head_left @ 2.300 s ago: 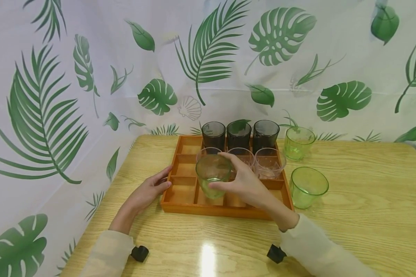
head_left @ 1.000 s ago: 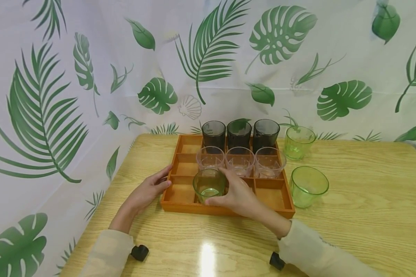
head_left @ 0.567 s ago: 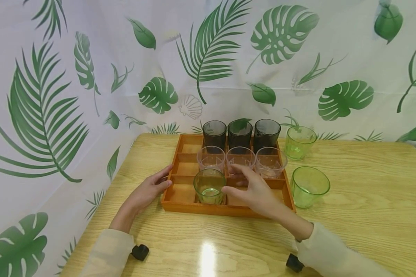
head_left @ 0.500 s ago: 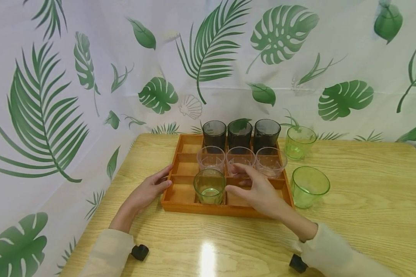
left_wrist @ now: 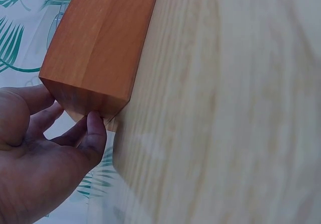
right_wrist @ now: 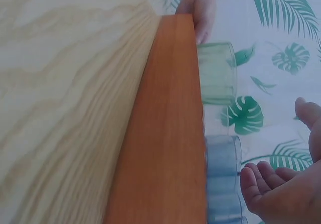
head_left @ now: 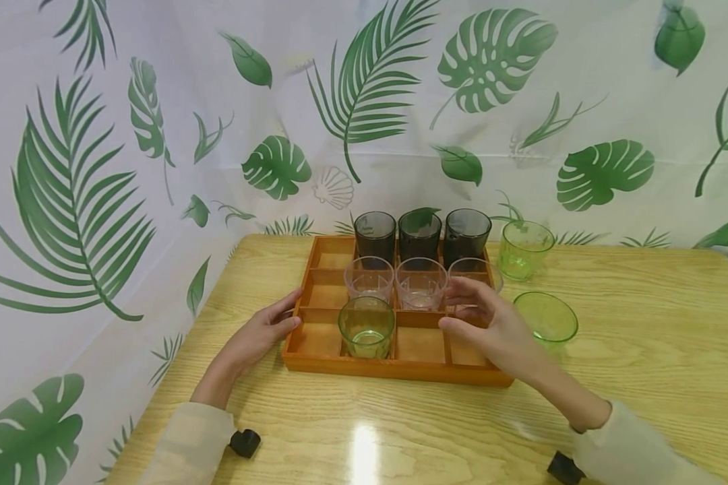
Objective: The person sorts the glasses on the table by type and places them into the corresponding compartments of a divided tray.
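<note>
A wooden divided tray (head_left: 364, 367) stands on the table, with my left hand (head_left: 257, 340) at its left end. In the left wrist view, the fingers (left_wrist: 93, 138) of that hand touch the tray's end wall. A green glass (head_left: 367, 330) sits upright in the front row, second compartment from the left. My right hand (head_left: 500, 330) hovers over the tray's right side, thumb and fingers apart, holding nothing. It partly covers the rightmost clear glass (head_left: 474, 268) and the side of a green glass (head_left: 546, 316) standing on the table.
Three dark glasses (head_left: 420, 236) fill part of the back row. Clear glasses (head_left: 421, 286) stand in the middle row. Another green glass (head_left: 524, 249) is on the table beyond the tray's right end. A leaf-print cloth (head_left: 364, 81) hangs behind the table.
The right hand lowered the green glass into a front compartment and let go of it. Since then it has moved right across the tray. The left hand has stayed at the tray's end.
</note>
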